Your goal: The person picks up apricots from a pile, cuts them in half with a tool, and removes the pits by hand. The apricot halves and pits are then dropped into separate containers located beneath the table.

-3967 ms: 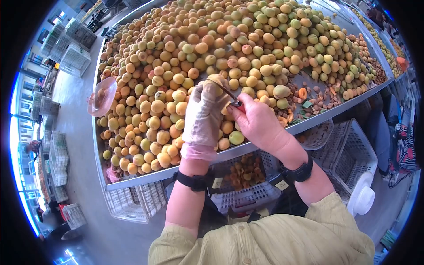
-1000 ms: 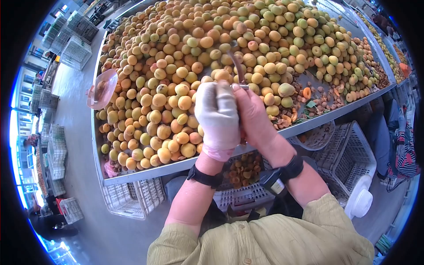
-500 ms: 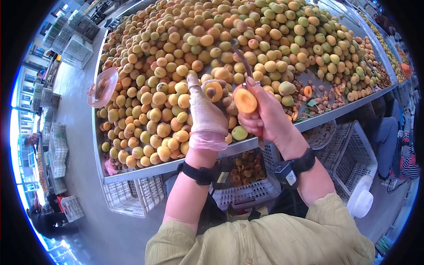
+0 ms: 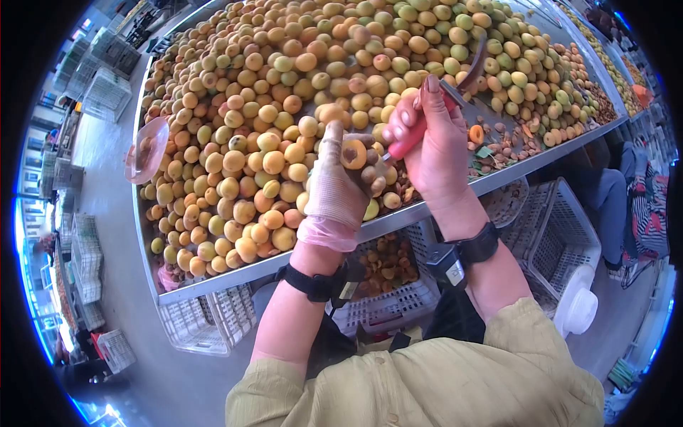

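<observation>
My left hand (image 4: 337, 178), in a pale knit glove with a pink cuff, holds a halved apricot (image 4: 353, 154) with its cut face up and a brown centre. My bare right hand (image 4: 434, 142) is closed on the red handle of a tool (image 4: 407, 142). A thin metal tip points from the handle toward the apricot half, and a curved dark blade (image 4: 475, 65) sticks out past my thumb at the other end. Behind both hands lies a big heap of whole apricots (image 4: 263, 114) on a metal-edged table (image 4: 284, 265).
Pits and scraps (image 4: 509, 142) lie right of my right hand. Below the table edge are a crate of apricot halves (image 4: 388, 306) and more white crates (image 4: 558, 235). A clear plastic scoop (image 4: 147, 151) is at the left edge. A seated person's leg (image 4: 613, 213) shows at the right.
The apricot half that was in my right hand is gone from it. My right hand has turned, bringing the tool's thin tip toward the fruit in my left hand. The whole view has shifted slightly.
</observation>
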Available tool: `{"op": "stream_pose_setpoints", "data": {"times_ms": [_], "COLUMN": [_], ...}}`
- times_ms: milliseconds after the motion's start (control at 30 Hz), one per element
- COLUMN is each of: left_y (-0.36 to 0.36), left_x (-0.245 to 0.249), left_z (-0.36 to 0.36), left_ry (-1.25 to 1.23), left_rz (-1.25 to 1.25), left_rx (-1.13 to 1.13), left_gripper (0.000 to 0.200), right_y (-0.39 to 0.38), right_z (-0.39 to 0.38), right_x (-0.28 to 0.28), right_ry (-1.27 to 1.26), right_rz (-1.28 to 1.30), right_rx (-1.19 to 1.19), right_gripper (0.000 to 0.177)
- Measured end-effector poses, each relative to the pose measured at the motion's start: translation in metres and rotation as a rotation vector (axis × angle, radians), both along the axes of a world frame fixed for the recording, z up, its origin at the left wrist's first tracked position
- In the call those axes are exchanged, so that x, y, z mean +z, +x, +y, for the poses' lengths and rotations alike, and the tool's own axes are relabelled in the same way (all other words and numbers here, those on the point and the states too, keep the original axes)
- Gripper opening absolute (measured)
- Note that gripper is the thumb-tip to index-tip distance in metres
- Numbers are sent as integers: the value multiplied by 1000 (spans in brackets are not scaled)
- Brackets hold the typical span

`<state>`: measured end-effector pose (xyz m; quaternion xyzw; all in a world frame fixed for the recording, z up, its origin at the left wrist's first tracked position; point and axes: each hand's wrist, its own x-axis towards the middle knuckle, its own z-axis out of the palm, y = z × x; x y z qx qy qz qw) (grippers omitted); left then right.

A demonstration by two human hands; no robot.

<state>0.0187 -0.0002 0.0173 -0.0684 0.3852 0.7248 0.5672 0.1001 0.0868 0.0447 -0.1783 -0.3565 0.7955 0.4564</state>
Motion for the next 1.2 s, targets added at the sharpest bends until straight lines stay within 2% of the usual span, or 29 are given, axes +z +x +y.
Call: {"op": "stream_pose_setpoints", "data": {"times_ms": [33,100,167,200,233,300,433,500,567,633,700,733,767,800,833,900,933,967,1033,1067,1100,1167,1200], "left_y": [5,11,18,23,23,22,30,33,31,29,29,28,20,18,19,20,21,19,19,25,24,21,23], "left_x": [-1,-9,-9,-12,-14,-16,-3,1,-6,-16,-29,-41,-85,-95,-101,-107,-106,-105,-77,-43,-40,-37,-31], "left_z": [2,2,4,4,4,3,3,1,-2,-2,3,8,18,20,21,21,21,21,15,6,3,2,7], "left_ry": [-29,-12,-134,-73,-74,-105,-182,-174,-166,-158,-109,-33,5,8,-15,-63,-85,-78,-20,-73,-71,-64,-150], "left_rz": [54,29,166,282,280,110,200,240,265,292,602,695,1124,1132,1250,1482,1597,1600,1020,484,486,280,254], "left_rx": [25,14,31,54,52,4,65,64,15,-30,-4,21,39,48,37,18,3,6,-37,-39,-40,-59,-12], "left_gripper": [53,47,41,39,39,43,44,48,47,47,39,31,30,30,29,29,29,29,26,23,23,24,28], "right_y": [-4,-3,-3,-7,-8,-8,-11,-12,-13,-13,-13,-14,-12,-14,-15,-16,-17,-17,-16,-18,-17,-16,-13], "right_z": [-3,3,5,3,2,0,-6,-7,-7,-9,-14,-11,-13,-15,-17,-19,-20,-20,-12,-11,-6,3,6], "right_x": [3,-5,-9,-7,-6,-4,-8,-8,-6,-10,-10,-22,-24,-24,-24,-24,-26,-27,-32,-22,-22,-22,-26], "right_ry": [-10,28,45,36,36,133,282,268,134,160,330,514,670,786,900,1007,946,885,468,168,29,-204,-207], "right_rz": [4,-2,18,-22,-23,-116,-109,-100,-121,-88,-231,-310,-370,-349,-330,-325,-335,-343,-345,-233,-191,-163,-119], "right_rx": [-108,-119,-114,-187,-189,-244,-252,-260,-272,-246,-281,-321,-311,-358,-406,-385,-396,-406,-311,-238,-239,-234,-195], "right_gripper": [39,41,43,44,44,46,48,47,47,44,39,33,30,28,27,27,28,28,32,37,40,42,45]}}
